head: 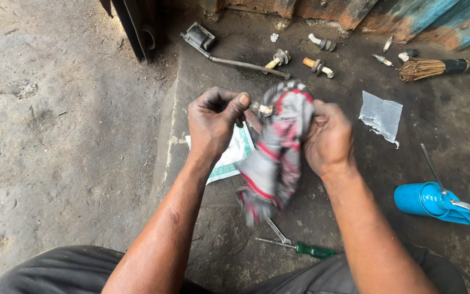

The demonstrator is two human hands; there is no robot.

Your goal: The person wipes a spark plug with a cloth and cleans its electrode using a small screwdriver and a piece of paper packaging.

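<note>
At the centre of the frame my left hand (pixel 213 122) pinches a small spark plug (pixel 261 108) by its end, and my right hand (pixel 327 139) is closed around a red, grey and white rag (pixel 276 155) bunched over the plug's other end. I judge this is the wiping step, mid-rub. Next calls for turning the plug inside the cloth. More spark plugs (pixel 317 66) lie on the floor (pixel 55 136) at upper centre; a blue oil can (pixel 433 201) sits at right.
</note>
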